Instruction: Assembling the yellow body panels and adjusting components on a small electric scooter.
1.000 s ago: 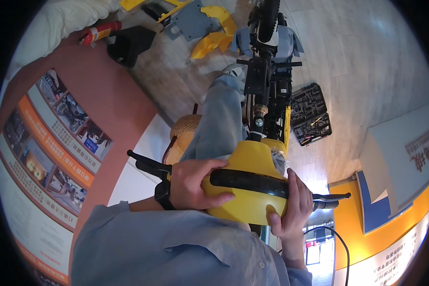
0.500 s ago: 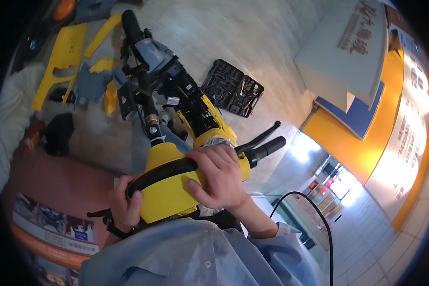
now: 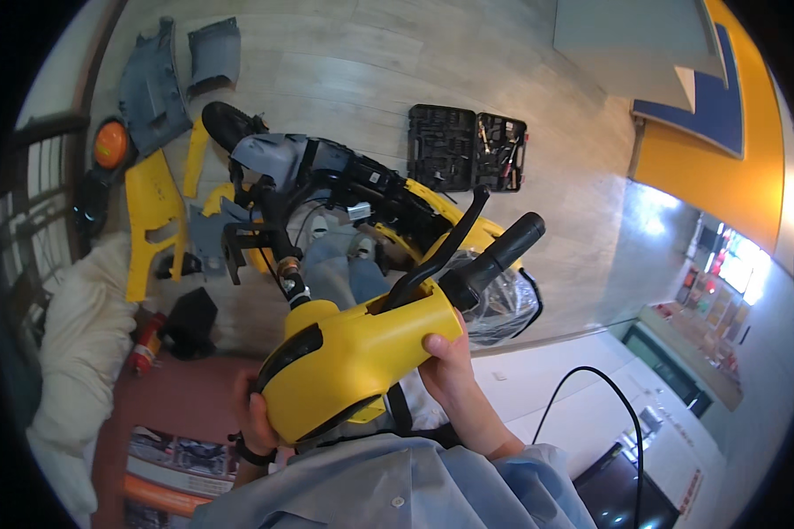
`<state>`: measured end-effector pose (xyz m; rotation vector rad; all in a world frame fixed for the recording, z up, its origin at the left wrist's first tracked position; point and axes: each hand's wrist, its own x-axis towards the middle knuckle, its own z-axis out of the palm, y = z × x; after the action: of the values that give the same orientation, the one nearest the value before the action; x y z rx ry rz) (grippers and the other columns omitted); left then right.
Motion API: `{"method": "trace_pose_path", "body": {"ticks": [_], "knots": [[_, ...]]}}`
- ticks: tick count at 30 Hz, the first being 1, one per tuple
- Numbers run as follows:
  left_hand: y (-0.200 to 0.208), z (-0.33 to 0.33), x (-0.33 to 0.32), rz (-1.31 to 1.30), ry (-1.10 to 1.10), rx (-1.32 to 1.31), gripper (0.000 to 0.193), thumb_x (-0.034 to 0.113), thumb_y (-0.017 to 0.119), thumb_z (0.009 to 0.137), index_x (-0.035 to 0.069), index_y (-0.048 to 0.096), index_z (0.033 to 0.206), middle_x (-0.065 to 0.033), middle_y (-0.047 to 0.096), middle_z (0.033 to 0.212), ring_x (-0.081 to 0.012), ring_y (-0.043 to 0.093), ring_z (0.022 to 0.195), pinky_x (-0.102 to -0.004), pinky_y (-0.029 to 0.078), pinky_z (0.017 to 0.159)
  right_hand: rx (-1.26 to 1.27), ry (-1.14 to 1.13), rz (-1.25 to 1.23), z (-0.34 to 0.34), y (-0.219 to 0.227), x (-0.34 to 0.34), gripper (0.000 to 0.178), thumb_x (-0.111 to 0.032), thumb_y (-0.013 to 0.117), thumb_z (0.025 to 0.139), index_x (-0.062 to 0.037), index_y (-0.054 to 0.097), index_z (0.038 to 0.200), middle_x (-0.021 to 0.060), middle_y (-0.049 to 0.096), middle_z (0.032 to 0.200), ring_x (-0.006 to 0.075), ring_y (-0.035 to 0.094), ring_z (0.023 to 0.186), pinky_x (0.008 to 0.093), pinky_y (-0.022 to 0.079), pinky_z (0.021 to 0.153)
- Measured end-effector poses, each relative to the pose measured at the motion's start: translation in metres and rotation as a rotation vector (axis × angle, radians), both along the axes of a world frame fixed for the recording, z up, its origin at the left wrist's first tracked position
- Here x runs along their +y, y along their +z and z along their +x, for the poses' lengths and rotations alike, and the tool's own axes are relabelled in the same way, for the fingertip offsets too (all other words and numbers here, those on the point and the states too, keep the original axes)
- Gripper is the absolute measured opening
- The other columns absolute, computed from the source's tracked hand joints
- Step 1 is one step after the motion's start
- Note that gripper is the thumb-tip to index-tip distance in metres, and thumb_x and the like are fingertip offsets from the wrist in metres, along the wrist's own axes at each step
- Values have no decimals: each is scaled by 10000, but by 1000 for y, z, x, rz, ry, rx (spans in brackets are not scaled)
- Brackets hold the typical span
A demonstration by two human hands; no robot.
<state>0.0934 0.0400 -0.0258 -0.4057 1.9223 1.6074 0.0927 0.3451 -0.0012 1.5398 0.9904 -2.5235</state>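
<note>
In front of me is a yellow handlebar cover (image 3: 362,353) with a black curved panel, sitting around the handlebar of a partly stripped scooter. My left hand (image 3: 258,416) closes on its left end, fingers partly hidden behind it. My right hand (image 3: 450,363) holds its right end from below, with the thumb on the yellow face and the other fingers out of sight. A black handle grip (image 3: 494,263) and a brake lever (image 3: 439,254) stick out beyond the right hand. The bare steering column (image 3: 291,280) runs away from the cover toward the front wheel (image 3: 229,126).
An open black tool case (image 3: 468,148) lies on the floor beyond the scooter frame (image 3: 362,181). Yellow panels (image 3: 154,220) and grey panels (image 3: 154,88) lie at the left, near a white cloth (image 3: 79,335). A seat wrapped in clear plastic (image 3: 498,309) is at the right.
The handlebar and cover have turned, so the right grip and lever now stand nearer the middle. My right hand has shifted from the cover's top to its right end. The view has swung too.
</note>
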Motion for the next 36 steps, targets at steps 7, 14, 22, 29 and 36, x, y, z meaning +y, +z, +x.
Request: {"method": "trace_pose_path", "body": {"ticks": [7,14,22,29,36], "knots": [[9,-10,10,29,137,-53,607,530,384,990,-48,532,1104,-119,621,983,-183,588,913,-321,461,820,49,-67,-132,-9,-4,-7,792,-240,909,646,-51,489,1289,54,614,1153,202,603,1104,361,492,964],[29,-52,12,-60,-165,-70,592,507,451,950,-56,554,1100,-132,650,997,-195,632,910,-322,492,783,87,-110,-125,-14,1,-7,784,-70,896,618,-72,488,1286,72,622,1172,227,609,1087,370,480,980],[43,-143,101,-162,-742,52,552,393,658,809,-43,593,1141,-165,679,1049,-222,670,976,-321,501,867,100,-109,-122,-13,-9,-5,739,-42,886,620,-33,516,1259,95,638,1161,224,632,1068,368,501,954],[41,-160,117,-94,-834,-103,617,302,820,720,-57,611,1176,-109,709,980,-159,678,902,-292,527,821,215,-143,-257,-1,-21,-9,741,-136,868,711,-51,456,1320,78,590,1235,193,587,1134,347,457,1004],[41,-155,122,-22,-772,-198,661,385,788,773,-102,597,1177,-103,686,1017,-153,642,932,-284,507,833,352,-122,-244,8,-27,1,697,-143,837,757,-25,467,1336,71,597,1223,174,581,1129,337,441,1011]]}}
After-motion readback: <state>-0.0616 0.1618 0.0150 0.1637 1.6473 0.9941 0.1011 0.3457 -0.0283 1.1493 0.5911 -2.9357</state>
